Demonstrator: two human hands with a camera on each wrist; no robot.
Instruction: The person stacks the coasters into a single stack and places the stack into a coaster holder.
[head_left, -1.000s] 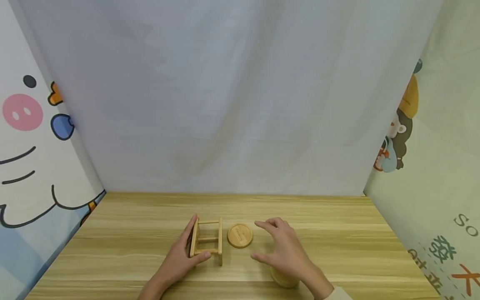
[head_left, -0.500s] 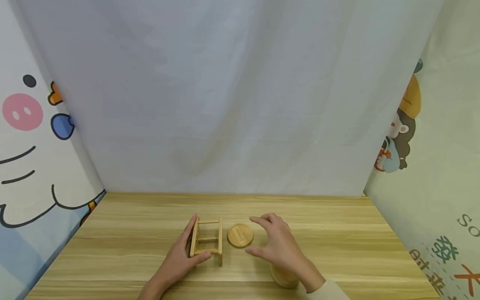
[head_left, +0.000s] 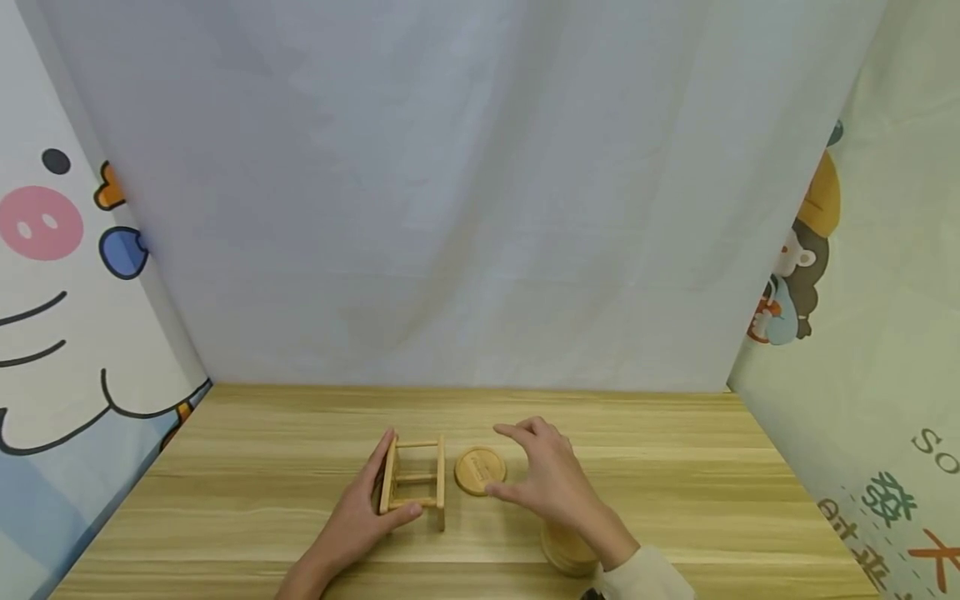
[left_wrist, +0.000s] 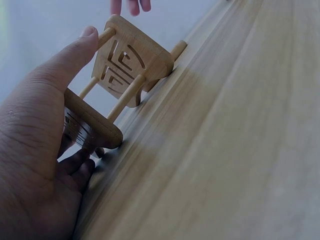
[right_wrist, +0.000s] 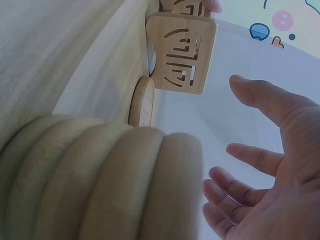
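My left hand (head_left: 352, 518) grips a small wooden coaster holder (head_left: 441, 487), two carved panels joined by dowels, from its left side. In the left wrist view the thumb lies along the top of the holder (left_wrist: 154, 56) and the fingers pass behind the near panel. A round wooden coaster (head_left: 474, 465) with an engraved mark lies flat just right of the holder. Over that coaster's right edge hovers my right hand (head_left: 553, 475), thumb and fingers spread wide with nothing between them. A stack of round coasters (right_wrist: 120, 185) stands below the right wrist, partly hidden in the head view.
The wood-grain table (head_left: 300, 425) runs back to a pale grey curtain (head_left: 465, 208). Printed cloths with cartoon figures hang at the left (head_left: 52, 350) and right (head_left: 862, 375) sides.
My right hand has moved left and slightly away from me, so its thumb tip now overlaps the single coaster. The left hand and the holder have stayed in place.
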